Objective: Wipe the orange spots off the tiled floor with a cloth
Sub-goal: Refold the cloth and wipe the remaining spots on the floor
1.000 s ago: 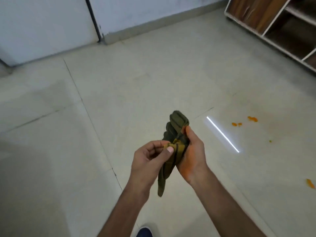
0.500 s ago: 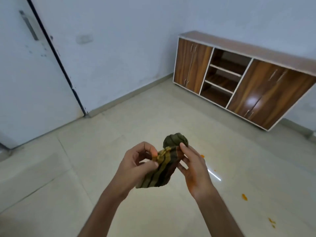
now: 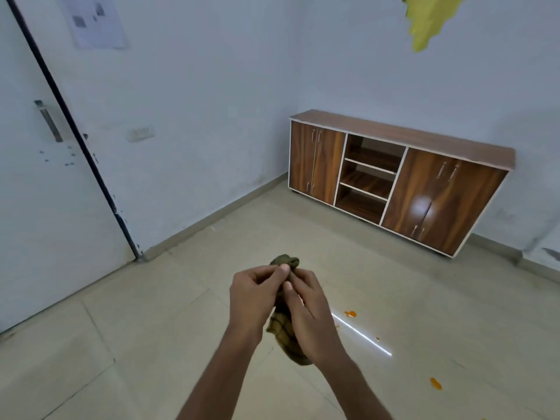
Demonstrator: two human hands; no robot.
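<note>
A dark olive striped cloth (image 3: 285, 334) is bunched between both hands, held in the air above the floor. My left hand (image 3: 251, 295) pinches its upper part from the left. My right hand (image 3: 309, 310) grips it from the right, fingers over the fabric. The top of the cloth pokes out above my fingers and its tail hangs below my palms. Orange spots lie on the pale tiled floor to the right: one near a bright light streak (image 3: 350, 314), a tiny one (image 3: 377, 338), and a larger one (image 3: 435, 383) nearer the front right.
A low wooden cabinet (image 3: 315, 162) with doors and open middle shelves stands against the far wall at right. A white door (image 3: 45, 192) is at left. A yellow-green cloth (image 3: 424, 19) hangs at the top right. A skirting runs along the walls.
The view has tilted up from the floor to the room, so the cabinet and walls appear. My hands have drawn closer together, bunching the cloth tighter between them.
</note>
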